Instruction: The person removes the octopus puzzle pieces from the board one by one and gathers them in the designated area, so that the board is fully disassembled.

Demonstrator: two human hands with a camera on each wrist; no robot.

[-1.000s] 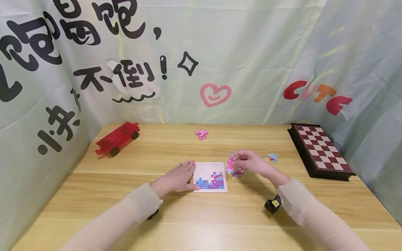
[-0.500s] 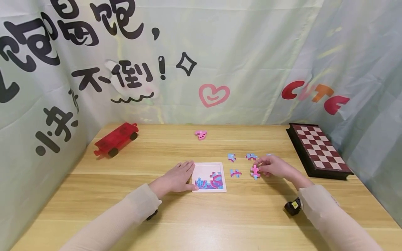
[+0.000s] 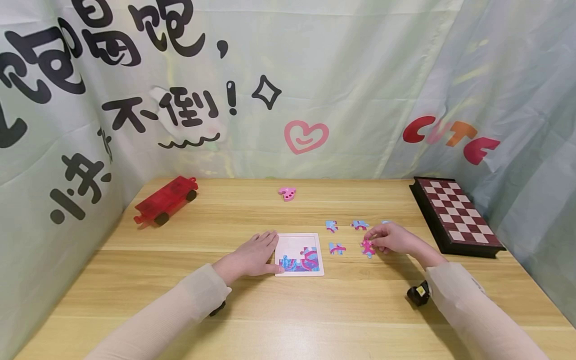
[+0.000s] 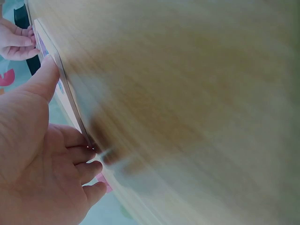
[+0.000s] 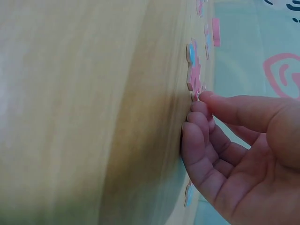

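Observation:
A square puzzle tray (image 3: 288, 245) lies on the table, its lower part filled with blue, purple and pink puzzle pieces. My left hand (image 3: 252, 254) rests along the tray's left side, thumb at the near left corner. In the left wrist view, that hand's fingers (image 4: 82, 154) touch the tray's edge. Over to the right, my right hand (image 3: 396, 238) pinches a pink puzzle piece (image 3: 367, 248) at the tabletop. Loose blue and pink puzzle pieces lie close by: one at the back left (image 3: 331, 226), one behind (image 3: 359, 225), one nearer the tray (image 3: 336, 248). Another is mostly hidden behind my right hand.
A red toy cart (image 3: 167, 201) with dark wheels stands at the back left. Near the back edge lies a small pink dotted piece (image 3: 287, 193). A checkered board box (image 3: 456, 215) sits at the right. A printed curtain (image 3: 360, 90) hangs behind the table.
My right hand has moved right from beside the tray, and pieces clustered there are now spread apart. The pink piece has since turned slightly in its fingers. My left hand stays put.

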